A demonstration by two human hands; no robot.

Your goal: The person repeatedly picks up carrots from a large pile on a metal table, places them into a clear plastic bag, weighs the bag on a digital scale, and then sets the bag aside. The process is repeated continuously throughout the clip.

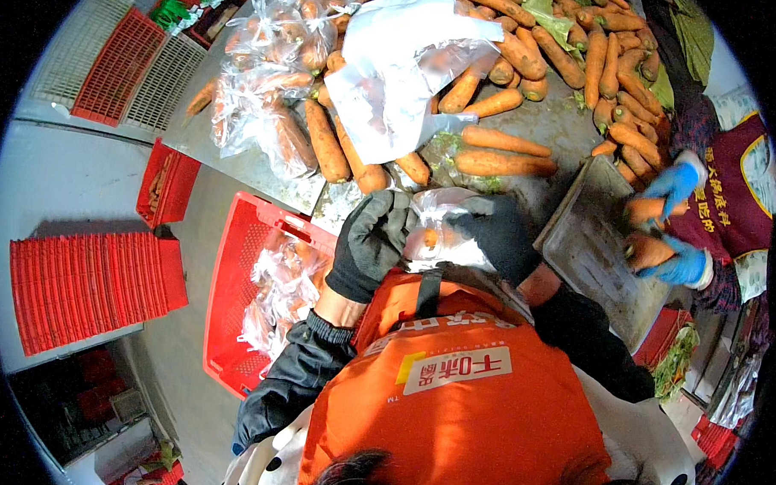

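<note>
A clear plastic bag of carrots [430, 234] stands at the table's near edge, right before my orange apron. My left hand [374, 239], in a black glove, has its fingers curled against the left side of the bag's gathered neck. From the other side my right hand [498, 233], gloved in black too and slightly blurred, grips the bag's plastic. Just beyond my hands lie loose carrots [506, 163] and a stack of white plastic bags [384, 82]. Filled, knotted carrot bags [264, 103] are piled at the back left.
A red plastic crate [222, 301] with bagged carrots stands at my left. On the right, a co-worker's blue-gloved hands [675, 188] hold carrots above a grey metal tray [593, 243]. More carrots [624, 77] heap at the far right. Stacked red crates [98, 290] stand farther left.
</note>
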